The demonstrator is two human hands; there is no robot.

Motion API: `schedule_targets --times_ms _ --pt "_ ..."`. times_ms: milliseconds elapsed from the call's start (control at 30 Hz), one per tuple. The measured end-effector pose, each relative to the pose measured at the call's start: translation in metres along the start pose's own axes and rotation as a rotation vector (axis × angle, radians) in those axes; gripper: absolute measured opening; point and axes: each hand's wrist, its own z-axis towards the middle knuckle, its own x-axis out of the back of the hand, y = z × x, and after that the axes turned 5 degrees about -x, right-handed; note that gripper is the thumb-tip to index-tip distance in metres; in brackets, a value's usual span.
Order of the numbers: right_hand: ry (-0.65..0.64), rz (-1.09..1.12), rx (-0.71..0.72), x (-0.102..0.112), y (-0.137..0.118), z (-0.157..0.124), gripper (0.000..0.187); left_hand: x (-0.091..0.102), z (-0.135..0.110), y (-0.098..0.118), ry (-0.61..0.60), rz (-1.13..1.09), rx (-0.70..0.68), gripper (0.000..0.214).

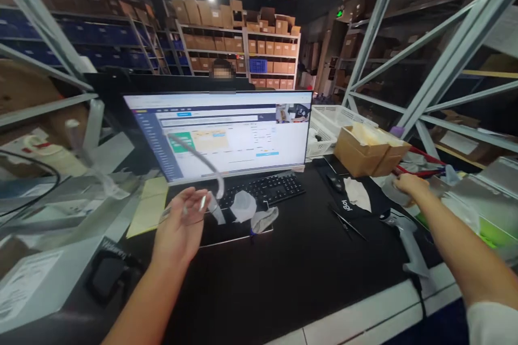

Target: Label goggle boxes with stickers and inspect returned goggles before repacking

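My left hand point(182, 223) is raised palm up in front of the keyboard point(279, 187), its fingers curled. Something thin and shiny shows at the fingertips, too blurred to name. A curved pale strip point(208, 164) stands out against the monitor just above this hand; whether the two touch I cannot tell. At the far right my right hand point(413, 186) is closed on a translucent plastic bag point(393, 190), beside the cardboard boxes. Crumpled whitish pieces point(243, 206) lie on the desk by the keyboard, along with a small clear bag point(264, 220).
Behind the keyboard stands a lit monitor point(226, 140). Tweezers point(346, 222), a mouse point(335, 182) and a barcode scanner point(408, 242) lie on the right. Cardboard boxes point(356, 153) and white baskets point(324, 140) stand behind. Yellow paper point(148, 206) and a grey box point(44, 285) are left. A person point(222, 69) sits beyond.
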Motion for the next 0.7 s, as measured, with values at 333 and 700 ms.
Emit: schedule_targets --times_ms 333,700 --pt "-0.707 -0.015 0.49 -0.067 -0.19 -0.186 0.029 0.008 -0.004 0.01 -0.147 0.424 -0.392 0.042" --pt "-1.035 -0.307 0.514 -0.227 -0.344 -0.279 0.047 0.012 -0.008 0.048 -0.034 0.366 -0.604 0.038"
